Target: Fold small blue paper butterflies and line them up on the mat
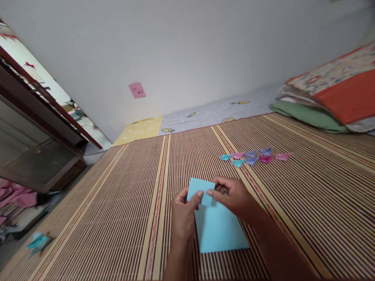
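Observation:
A small light-blue square of paper (pixel 195 186) is held up between my two hands. My left hand (pixel 186 205) pinches it from the left, thumb on the front face and fingers behind. At the paper's right edge, my right hand (pixel 231 193) grips it between thumb and curled fingers. Beneath them a larger light-blue sheet (pixel 222 230) lies flat on the striped mat (pixel 129 218), its upper part hidden by the hands and the smaller paper.
Several small folded paper pieces in blue, purple and pink (pixel 251 160) lie in rows beyond my right hand. A folded teal paper (pixel 38 242) sits at the lower left. Folded bedding (pixel 345 95) is stacked at right. A pink note (pixel 137 90) is on the wall.

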### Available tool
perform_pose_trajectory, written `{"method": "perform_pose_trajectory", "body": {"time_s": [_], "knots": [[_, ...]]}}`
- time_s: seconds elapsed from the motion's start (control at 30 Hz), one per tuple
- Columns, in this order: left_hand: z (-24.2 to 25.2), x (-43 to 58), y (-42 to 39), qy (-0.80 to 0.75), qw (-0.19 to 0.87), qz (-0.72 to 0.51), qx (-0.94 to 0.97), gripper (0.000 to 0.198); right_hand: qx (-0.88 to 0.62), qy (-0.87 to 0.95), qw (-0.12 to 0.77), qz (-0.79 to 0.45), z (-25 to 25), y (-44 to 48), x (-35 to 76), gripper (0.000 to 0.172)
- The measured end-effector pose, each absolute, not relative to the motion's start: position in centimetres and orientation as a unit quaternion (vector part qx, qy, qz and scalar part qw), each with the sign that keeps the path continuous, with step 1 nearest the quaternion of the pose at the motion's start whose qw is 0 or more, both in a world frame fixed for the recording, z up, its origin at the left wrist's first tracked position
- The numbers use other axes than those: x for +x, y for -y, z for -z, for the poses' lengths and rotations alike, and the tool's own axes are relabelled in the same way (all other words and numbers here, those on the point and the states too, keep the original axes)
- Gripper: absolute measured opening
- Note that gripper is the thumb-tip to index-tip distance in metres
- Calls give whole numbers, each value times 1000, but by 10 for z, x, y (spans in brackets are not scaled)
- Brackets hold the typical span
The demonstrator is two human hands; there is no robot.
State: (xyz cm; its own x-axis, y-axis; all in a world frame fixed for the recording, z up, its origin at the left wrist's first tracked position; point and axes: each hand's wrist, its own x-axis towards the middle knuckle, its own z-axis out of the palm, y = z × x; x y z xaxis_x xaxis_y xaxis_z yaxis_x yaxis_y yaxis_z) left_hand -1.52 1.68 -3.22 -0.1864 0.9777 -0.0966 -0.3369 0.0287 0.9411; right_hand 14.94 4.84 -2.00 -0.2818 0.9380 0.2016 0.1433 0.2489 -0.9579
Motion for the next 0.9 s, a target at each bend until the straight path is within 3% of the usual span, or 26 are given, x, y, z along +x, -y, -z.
{"method": "perform_pose_trajectory", "body": {"time_s": [0.23, 0.4, 0.9], "knots": [[18, -12, -20, -375, 642, -642, 190, 33, -401, 654, 416, -489, 13, -46, 147, 20], [19, -14, -20, -375, 643, -650, 149, 34, -375, 691, 354, -507, 17, -44, 146, 25], [12, -11, -17, -421, 610, -640, 205, 38, -367, 721, 342, -478, 18, -45, 149, 27]]}}
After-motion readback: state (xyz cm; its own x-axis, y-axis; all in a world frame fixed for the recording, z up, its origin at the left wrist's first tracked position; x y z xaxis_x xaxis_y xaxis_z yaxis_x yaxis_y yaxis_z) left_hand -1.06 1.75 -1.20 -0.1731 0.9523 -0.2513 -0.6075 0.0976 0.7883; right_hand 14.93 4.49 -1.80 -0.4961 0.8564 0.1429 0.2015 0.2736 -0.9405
